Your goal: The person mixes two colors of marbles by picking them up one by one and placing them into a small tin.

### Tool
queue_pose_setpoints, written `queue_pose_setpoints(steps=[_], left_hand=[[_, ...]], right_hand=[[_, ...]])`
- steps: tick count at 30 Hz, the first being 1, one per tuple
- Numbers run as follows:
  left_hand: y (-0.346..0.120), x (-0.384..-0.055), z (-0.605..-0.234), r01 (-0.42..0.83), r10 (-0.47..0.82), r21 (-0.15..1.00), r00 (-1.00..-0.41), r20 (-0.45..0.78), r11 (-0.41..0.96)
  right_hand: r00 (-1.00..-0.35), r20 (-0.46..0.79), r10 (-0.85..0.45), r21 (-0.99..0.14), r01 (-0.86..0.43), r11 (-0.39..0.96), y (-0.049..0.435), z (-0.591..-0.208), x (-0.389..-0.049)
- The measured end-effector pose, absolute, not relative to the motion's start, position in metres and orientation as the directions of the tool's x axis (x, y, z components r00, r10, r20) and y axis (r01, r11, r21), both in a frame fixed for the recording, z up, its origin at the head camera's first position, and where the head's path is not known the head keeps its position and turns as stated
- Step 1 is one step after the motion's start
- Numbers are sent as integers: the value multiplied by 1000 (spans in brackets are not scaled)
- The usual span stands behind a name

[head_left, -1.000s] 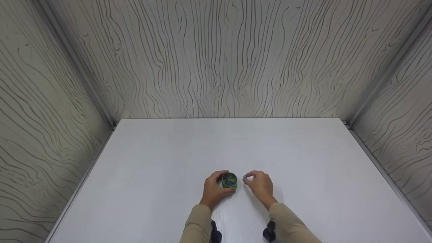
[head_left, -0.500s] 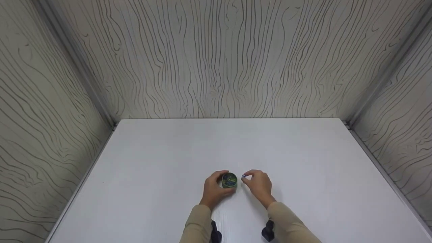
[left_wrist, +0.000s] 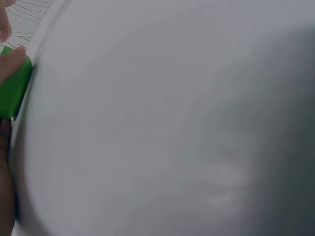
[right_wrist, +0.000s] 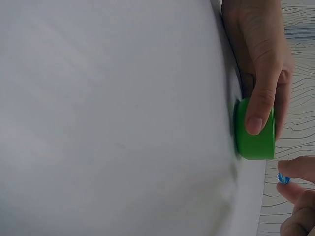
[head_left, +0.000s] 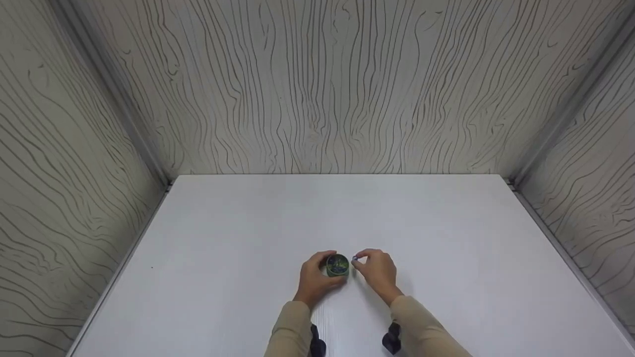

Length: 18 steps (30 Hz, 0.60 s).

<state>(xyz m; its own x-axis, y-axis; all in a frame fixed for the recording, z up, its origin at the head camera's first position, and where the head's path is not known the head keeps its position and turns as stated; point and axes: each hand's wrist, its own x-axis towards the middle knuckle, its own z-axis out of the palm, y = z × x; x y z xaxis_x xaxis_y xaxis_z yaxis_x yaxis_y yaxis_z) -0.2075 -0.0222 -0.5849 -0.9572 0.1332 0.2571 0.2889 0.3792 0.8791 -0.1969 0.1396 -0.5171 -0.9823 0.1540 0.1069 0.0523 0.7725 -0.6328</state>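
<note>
A small round green cup (head_left: 338, 266) stands upright on the white table. My left hand (head_left: 316, 281) grips it from the left, fingers behind and thumb in front. Blue, green and yellow bits show inside the cup in the head view; what they are is too small to tell. To the right of the cup, my right hand (head_left: 379, 271) pinches a blue glassy marble (right_wrist: 283, 178) between thumb and forefinger. It is close to the cup's rim but apart from it. In the left wrist view only part of the green cup (left_wrist: 17, 91) shows at the left edge.
The white table (head_left: 238, 233) spreads out around both hands. Wood-grain panels (head_left: 317, 89) enclose it at the back and both sides. A dark device sits at each wrist, by the beige sleeves (head_left: 290, 327).
My right hand has moved slightly left with the marble, closer to the cup. My left hand and the cup have stayed in place.
</note>
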Motion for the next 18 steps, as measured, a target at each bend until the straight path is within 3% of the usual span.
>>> queue_pose_setpoints(steps=[18], left_hand=[[-21,-206,-582,252,128,896,-967,220,364]], right_hand=[[-985,113,132,-627,32,778,135,-521,-197]])
